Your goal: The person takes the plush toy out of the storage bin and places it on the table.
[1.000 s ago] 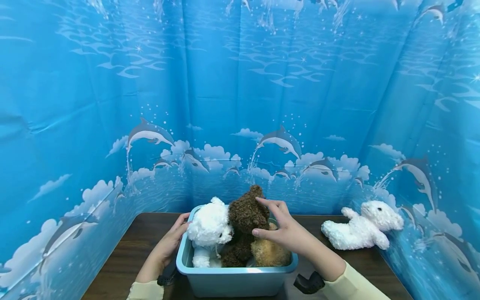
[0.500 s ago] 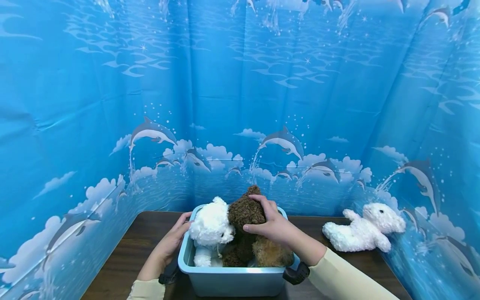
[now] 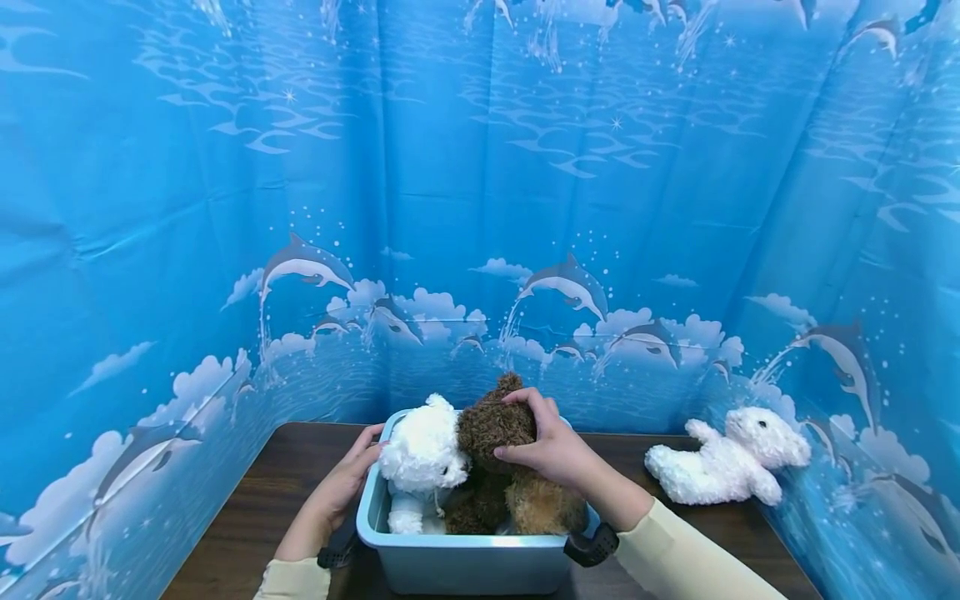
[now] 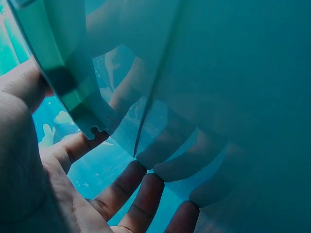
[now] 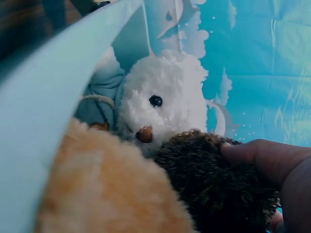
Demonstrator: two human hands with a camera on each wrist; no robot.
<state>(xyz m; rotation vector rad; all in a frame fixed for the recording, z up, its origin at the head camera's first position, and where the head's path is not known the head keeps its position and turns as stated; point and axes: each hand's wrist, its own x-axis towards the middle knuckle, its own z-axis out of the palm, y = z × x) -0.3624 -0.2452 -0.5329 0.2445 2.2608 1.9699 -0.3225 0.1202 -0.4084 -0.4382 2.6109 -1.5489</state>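
Head view: right hand [image 3: 551,450] curled over the head of the dark brown plush bear [image 3: 491,425], fingers and thumb clamped on it — bear upright in the middle of the light blue bin [image 3: 457,558], at the desk's [image 3: 247,517] near edge. Beside it in the bin, a white plush bear [image 3: 420,454] to the left and a tan plush [image 3: 540,504] lower right. Left hand [image 3: 341,487] flat against the bin's left wall, fingers straight. Another white plush [image 3: 723,458] lying near the desk's right edge, well apart from the bin.

Left wrist view: straight fingers [image 4: 126,187] touching the translucent bin wall [image 4: 233,97].

Right wrist view: thumb [image 5: 257,155] pressed into the brown fur [image 5: 218,187] — white bear's face [image 5: 163,104] just behind, tan plush [image 5: 112,194] in front.
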